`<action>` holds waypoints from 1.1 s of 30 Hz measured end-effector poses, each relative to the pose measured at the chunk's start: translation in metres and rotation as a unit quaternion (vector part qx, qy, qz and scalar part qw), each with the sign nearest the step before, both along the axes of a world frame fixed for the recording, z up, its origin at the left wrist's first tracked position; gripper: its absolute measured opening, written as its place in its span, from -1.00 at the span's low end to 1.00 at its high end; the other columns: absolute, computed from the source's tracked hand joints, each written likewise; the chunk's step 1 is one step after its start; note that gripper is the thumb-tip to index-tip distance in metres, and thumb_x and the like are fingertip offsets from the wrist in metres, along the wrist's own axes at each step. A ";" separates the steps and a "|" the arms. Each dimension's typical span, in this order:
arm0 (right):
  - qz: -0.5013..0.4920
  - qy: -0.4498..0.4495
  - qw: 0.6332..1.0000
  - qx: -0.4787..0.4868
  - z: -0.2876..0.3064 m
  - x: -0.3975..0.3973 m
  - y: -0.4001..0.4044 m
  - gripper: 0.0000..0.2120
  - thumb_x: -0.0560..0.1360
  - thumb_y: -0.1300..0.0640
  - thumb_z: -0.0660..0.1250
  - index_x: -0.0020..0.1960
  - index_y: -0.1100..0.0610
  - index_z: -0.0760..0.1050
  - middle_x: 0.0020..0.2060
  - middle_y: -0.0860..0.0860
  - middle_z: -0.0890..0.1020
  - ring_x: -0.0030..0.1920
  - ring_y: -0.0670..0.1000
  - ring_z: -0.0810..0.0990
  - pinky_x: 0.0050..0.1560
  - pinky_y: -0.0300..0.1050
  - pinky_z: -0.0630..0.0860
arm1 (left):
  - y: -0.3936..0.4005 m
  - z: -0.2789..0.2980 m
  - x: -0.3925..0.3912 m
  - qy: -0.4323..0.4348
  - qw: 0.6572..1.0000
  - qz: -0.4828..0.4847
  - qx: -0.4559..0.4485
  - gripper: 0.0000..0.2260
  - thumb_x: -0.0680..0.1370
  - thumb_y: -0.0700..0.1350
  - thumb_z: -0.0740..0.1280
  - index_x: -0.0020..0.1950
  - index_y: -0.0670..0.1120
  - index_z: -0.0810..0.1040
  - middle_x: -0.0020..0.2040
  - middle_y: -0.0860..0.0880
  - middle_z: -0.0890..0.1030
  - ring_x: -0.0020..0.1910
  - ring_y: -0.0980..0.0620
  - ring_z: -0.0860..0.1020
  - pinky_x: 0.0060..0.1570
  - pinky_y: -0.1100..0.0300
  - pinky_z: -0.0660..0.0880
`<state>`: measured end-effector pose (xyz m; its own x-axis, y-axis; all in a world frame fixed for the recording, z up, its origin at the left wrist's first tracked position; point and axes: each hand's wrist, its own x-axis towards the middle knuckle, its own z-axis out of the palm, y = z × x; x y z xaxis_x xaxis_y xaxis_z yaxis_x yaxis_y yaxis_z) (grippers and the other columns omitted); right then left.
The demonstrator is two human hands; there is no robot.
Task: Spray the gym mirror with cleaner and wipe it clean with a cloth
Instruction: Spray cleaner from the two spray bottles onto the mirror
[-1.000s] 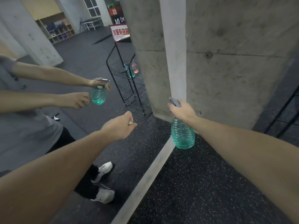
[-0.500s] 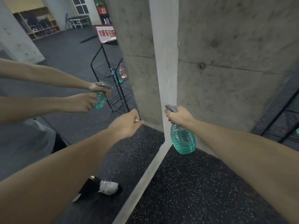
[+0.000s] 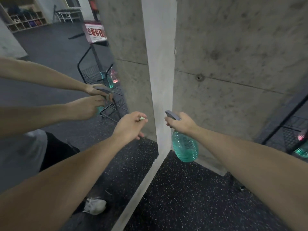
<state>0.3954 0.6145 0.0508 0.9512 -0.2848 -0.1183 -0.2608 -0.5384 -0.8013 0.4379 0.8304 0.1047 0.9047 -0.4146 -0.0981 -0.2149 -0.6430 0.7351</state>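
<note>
From the head camera, the large wall-mounted gym mirror [image 3: 55,77] fills the left half of the picture, its pale frame edge running from twelve o'clock down to about six o'clock, where it meets the black speckled rubber floor [image 3: 191,197]. The right hand [image 3: 182,124], just right of centre, has its fingers curled round the neck of a translucent green ribbed plastic spray bottle [image 3: 185,148] with a grey trigger head [image 3: 172,115]; the nozzle points towards the mirror frame at nine o'clock from the hand, and the bottle body hangs below the hand, clear of the floor. The left hand [image 3: 130,125], just left of centre and close to the glass, is curled with its fingertips pinching a small pale green scrap [image 3: 142,118]; too little of it shows to tell whether it is the cloth. At three o'clock stands a bare grey concrete wall [image 3: 233,55], and at the far right edge is a black wire rack [image 3: 290,130]. In the mirror, at nine o'clock, both arms and the bottle are reflected, with a white shoe at seven o'clock and wooden cubby shelves at eleven o'clock.
</note>
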 end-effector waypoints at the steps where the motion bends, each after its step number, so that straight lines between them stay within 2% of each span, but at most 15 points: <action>1: 0.010 -0.013 1.000 0.004 -0.001 0.001 -0.004 -0.68 0.52 -0.15 0.28 -0.06 0.11 0.58 -0.10 0.15 0.70 -0.04 0.23 0.67 0.02 0.16 0.60 | -0.006 0.000 0.000 0.021 0.999 0.007 -0.033 -0.79 0.68 -0.06 0.30 0.31 0.04 0.54 0.37 -0.03 0.56 -0.30 0.04 0.71 -0.29 0.15 0.65; 4: 0.065 -0.042 0.997 0.014 -0.001 0.000 -0.019 -0.67 0.48 -0.18 0.29 -0.06 0.07 0.59 -0.13 0.11 0.70 -0.06 0.20 0.67 0.05 0.21 0.61 | -0.027 0.003 -0.003 0.075 0.990 0.025 -0.118 -0.81 0.67 -0.06 0.32 0.27 0.12 0.55 0.45 -0.02 0.50 -0.26 0.00 0.72 -0.29 0.20 0.65; 6: 0.107 -0.057 0.992 0.042 0.003 -0.001 -0.031 -0.65 0.43 -0.20 0.28 -0.05 0.06 0.62 -0.13 0.06 0.71 -0.05 0.16 0.69 0.06 0.23 0.62 | -0.045 0.005 -0.004 0.101 0.981 0.049 -0.159 -0.80 0.65 -0.04 0.36 0.27 0.10 0.58 0.48 0.00 0.47 -0.29 -0.02 0.71 -0.30 0.21 0.64; 9: 0.155 -0.075 0.981 0.087 0.016 -0.003 -0.055 -0.65 0.45 -0.07 0.29 0.03 0.16 0.63 -0.08 0.11 0.71 -0.01 0.20 0.68 -0.06 0.21 0.63 | -0.077 0.010 -0.009 0.117 0.969 0.079 -0.204 -0.75 0.61 0.01 0.41 0.30 0.08 0.58 0.46 0.05 0.50 -0.35 -0.03 0.67 -0.35 0.20 0.61; 11: 0.186 -0.082 0.974 0.100 0.023 0.001 -0.076 -0.72 0.50 0.04 0.30 0.05 0.21 0.63 -0.06 0.13 0.71 0.02 0.21 0.68 -0.10 0.16 0.64 | -0.100 0.017 -0.015 0.109 0.968 0.092 -0.205 -0.72 0.62 0.05 0.39 0.32 0.08 0.56 0.40 0.09 0.54 -0.34 -0.03 0.67 -0.33 0.20 0.59; 13: 0.216 -0.094 0.968 0.093 0.031 0.004 -0.091 -0.74 0.52 0.04 0.30 0.03 0.20 0.64 -0.07 0.10 0.72 0.02 0.16 0.69 -0.07 0.11 0.64 | -0.117 0.022 -0.020 0.101 0.970 0.103 -0.196 -0.74 0.63 0.06 0.36 0.32 0.09 0.55 0.34 0.11 0.57 -0.31 -0.03 0.68 -0.30 0.21 0.58; 17: 0.257 -0.109 0.954 0.112 0.040 0.012 -0.121 -0.75 0.51 0.03 0.29 0.02 0.16 0.65 -0.09 0.07 0.72 0.02 0.14 0.70 -0.06 0.16 0.65 | -0.147 0.028 -0.032 0.098 0.957 0.154 -0.224 -0.87 0.65 0.03 0.35 0.17 0.11 0.63 0.12 0.15 0.68 -0.33 0.02 0.65 -0.26 0.19 0.60; 19: 0.281 -0.115 0.945 0.125 0.044 0.014 -0.128 -0.74 0.51 0.04 0.30 0.04 0.17 0.65 -0.09 0.08 0.72 0.03 0.15 0.69 -0.10 0.13 0.68 | -0.155 0.030 -0.038 0.102 0.948 0.181 -0.241 -0.87 0.63 0.02 0.38 0.13 0.07 0.67 0.04 0.10 0.72 -0.33 0.04 0.63 -0.26 0.18 0.59; 21: 0.303 -0.125 0.936 0.127 0.049 0.012 -0.130 -0.72 0.48 0.05 0.30 0.07 0.17 0.65 -0.12 0.00 0.72 0.02 0.11 0.69 -0.06 0.01 0.67 | -0.160 0.032 -0.042 0.110 0.938 0.198 -0.264 -0.87 0.60 0.00 0.41 0.10 0.02 0.69 -0.04 -0.03 0.73 -0.36 0.05 0.58 -0.31 0.20 0.56; 23: 0.322 -0.129 0.928 0.136 0.054 0.009 -0.129 -0.70 0.47 0.09 0.28 0.07 0.24 0.64 -0.13 -0.02 0.71 0.02 0.11 0.69 -0.06 -0.04 0.65 | -0.161 0.034 -0.046 0.101 0.935 0.207 -0.270 -0.88 0.60 -0.02 0.42 0.06 0.00 0.72 -0.23 -0.10 0.65 -0.41 0.08 0.50 -0.37 0.21 0.51; 25: 0.333 -0.125 0.922 0.153 0.057 0.007 -0.126 -0.67 0.48 0.12 0.27 0.10 0.32 0.61 -0.08 0.12 0.71 0.04 0.18 0.68 -0.08 0.10 0.64 | -0.159 0.038 -0.049 0.093 0.934 0.211 -0.273 -0.88 0.61 -0.03 0.41 0.05 -0.01 0.72 -0.38 -0.05 0.52 -0.45 0.09 0.43 -0.40 0.23 0.47; 27: 0.337 -0.119 0.920 0.158 0.060 0.004 -0.121 -0.64 0.48 0.11 0.27 0.14 0.32 0.60 -0.03 0.21 0.70 0.06 0.25 0.67 -0.08 0.25 0.62 | -0.156 0.041 -0.051 0.112 0.925 0.205 -0.299 -0.87 0.63 -0.07 0.38 0.07 -0.05 0.71 -0.43 0.01 0.43 -0.48 0.11 0.34 -0.45 0.27 0.39; 31: 0.345 -0.116 0.918 0.158 0.067 -0.001 -0.109 -0.61 0.49 0.09 0.28 0.20 0.31 0.57 0.00 0.25 0.69 0.07 0.30 0.67 -0.05 0.41 0.59 | -0.148 0.047 -0.058 0.164 0.902 0.186 -0.353 -0.85 0.64 -0.09 0.34 0.07 -0.06 0.72 -0.40 0.02 0.39 -0.49 0.13 0.26 -0.47 0.30 0.25; 33: 0.343 -0.120 0.919 0.155 0.070 -0.003 -0.101 -0.63 0.49 0.10 0.28 0.20 0.28 0.59 -0.01 0.26 0.70 0.06 0.37 0.64 -0.07 0.46 0.57 | -0.140 0.047 -0.060 0.183 0.889 0.180 -0.379 -0.82 0.64 -0.07 0.33 0.08 -0.05 0.73 -0.35 0.01 0.41 -0.47 0.14 0.24 -0.46 0.31 0.24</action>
<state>0.3929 0.5137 0.1207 0.9039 0.4027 0.1445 0.2594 -0.2472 -0.9336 0.3777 0.6907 0.1515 0.9570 -0.1769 -0.2299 0.2480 0.0877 0.9648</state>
